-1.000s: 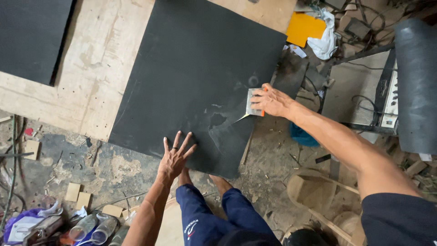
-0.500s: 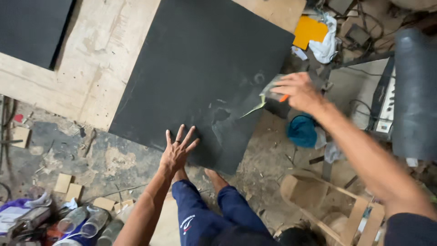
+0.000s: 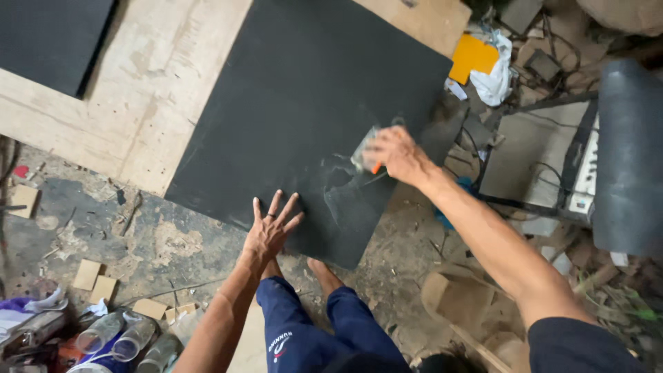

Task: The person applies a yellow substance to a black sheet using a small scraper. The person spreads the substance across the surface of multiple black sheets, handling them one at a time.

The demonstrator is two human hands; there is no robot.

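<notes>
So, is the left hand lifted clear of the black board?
No, the left hand lies flat, fingers spread, on the black board near its lower edge.

A pale plywood sheet (image 3: pixel 117 90) lies on the dirty floor; a second dark panel (image 3: pixel 48 38) rests on its upper left corner; small wooden offcuts (image 3: pixel 97 280) sit near the lower left, beside several clear plastic bottles (image 3: pixel 121 338); a yellow-orange card (image 3: pixel 472 56) and a white plastic bag (image 3: pixel 496 72) lie upper right; a dark roll (image 3: pixel 630 152) stands at the right edge, tangled cables (image 3: pixel 545 41) above it.
</notes>
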